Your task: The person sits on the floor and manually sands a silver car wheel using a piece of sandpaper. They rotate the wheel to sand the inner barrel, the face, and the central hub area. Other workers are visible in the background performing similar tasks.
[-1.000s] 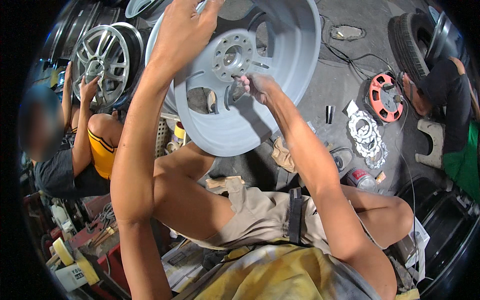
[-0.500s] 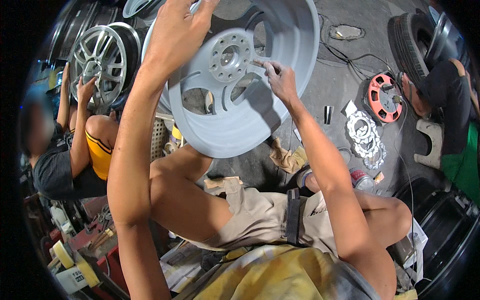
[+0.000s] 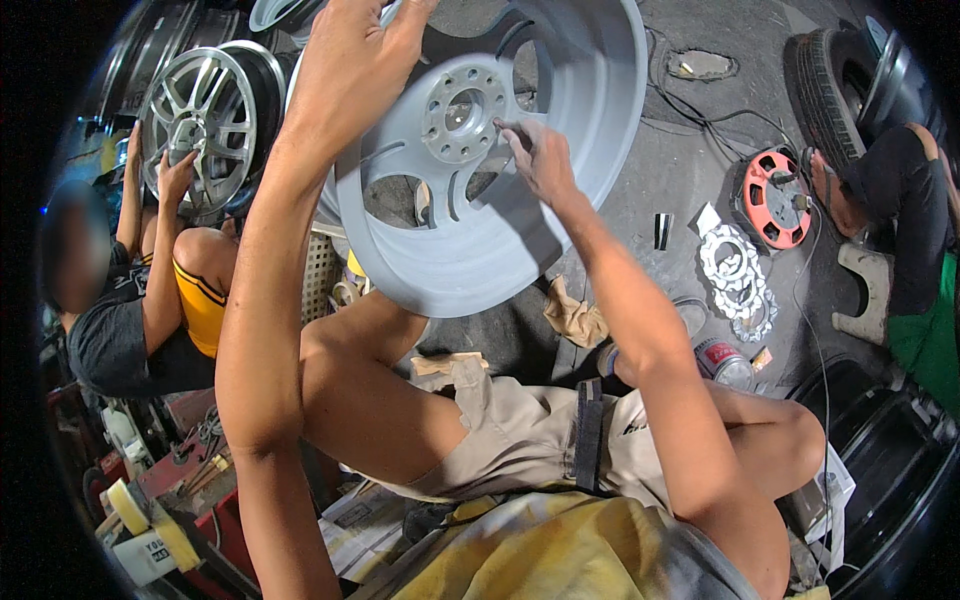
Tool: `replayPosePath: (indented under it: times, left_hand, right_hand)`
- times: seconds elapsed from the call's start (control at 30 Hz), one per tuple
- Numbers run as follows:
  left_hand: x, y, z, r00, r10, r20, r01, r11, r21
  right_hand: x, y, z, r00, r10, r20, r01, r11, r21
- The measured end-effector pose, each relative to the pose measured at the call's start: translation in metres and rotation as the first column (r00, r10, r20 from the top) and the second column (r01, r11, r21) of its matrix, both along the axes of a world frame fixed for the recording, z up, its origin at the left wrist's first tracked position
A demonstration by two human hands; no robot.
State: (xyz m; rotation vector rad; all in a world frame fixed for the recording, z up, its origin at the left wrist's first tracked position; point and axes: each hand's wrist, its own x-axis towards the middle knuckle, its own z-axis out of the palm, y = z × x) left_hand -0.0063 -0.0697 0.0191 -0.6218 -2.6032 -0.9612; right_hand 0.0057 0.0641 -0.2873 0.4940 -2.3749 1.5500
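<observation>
A matte grey wheel rim [image 3: 440,265] leans tilted in front of my knees, its spoked face and ring of bolt holes toward me. At its upper left edge is my left hand [image 3: 375,35], closed on the rim; the upper frame edge cuts off its fingertips. My right hand [image 3: 543,158] is at the spokes just right of the hub [image 3: 464,112], fingers bent and pinched together. Its fingertips touch the face close to a bolt hole. Whatever small thing they may hold, I cannot make out. The right hand casts a shadow on the lower spoke.
To the left another person's hand [image 3: 176,178] works at a silver spoked wheel [image 3: 205,125]. At right are an orange cable reel [image 3: 776,200], patterned metallic-looking rings [image 3: 735,270], a can [image 3: 724,364] and a tyre [image 3: 822,85]. Crumpled brown paper [image 3: 575,318] lies below my wheel.
My right hand has moved slightly left and down along the face, closer to the hub. My left hand keeps its place on the rim; the wheel has hardly shifted.
</observation>
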Motion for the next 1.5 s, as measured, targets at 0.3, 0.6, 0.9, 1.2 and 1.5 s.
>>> replayPosePath:
  times: [0.3, 0.6, 0.9, 1.2, 1.5]
  left_hand:
    - [0.005, 0.004, 0.005, 0.999, 0.022, -0.040, -0.024, 0.999, -0.041]
    - [0.003, 0.005, 0.000, 1.000, -0.003, -0.022, 0.002, 1.000, -0.016]
    - [0.008, 0.014, 0.011, 1.000, 0.018, -0.005, -0.018, 0.999, -0.045]
    - [0.002, -0.001, 0.001, 0.999, 0.035, 0.021, -0.035, 0.999, -0.027]
    - [0.001, -0.004, -0.001, 1.000, 0.005, -0.027, -0.006, 1.000, -0.012]
  right_hand:
    - [-0.015, 0.006, 0.010, 0.996, 0.075, 0.043, -0.080, 0.989, 0.128]
    - [-0.035, -0.007, 0.014, 0.705, 0.139, 0.695, -0.001, 0.981, -0.195]
    - [-0.017, 0.016, 0.013, 0.986, 0.152, 0.066, -0.161, 0.973, 0.163]
    - [-0.021, 0.033, 0.032, 0.948, 0.271, 0.166, -0.303, 0.928, 0.216]
    - [0.017, -0.019, -0.002, 0.989, -0.117, 0.095, 0.129, 0.983, -0.128]
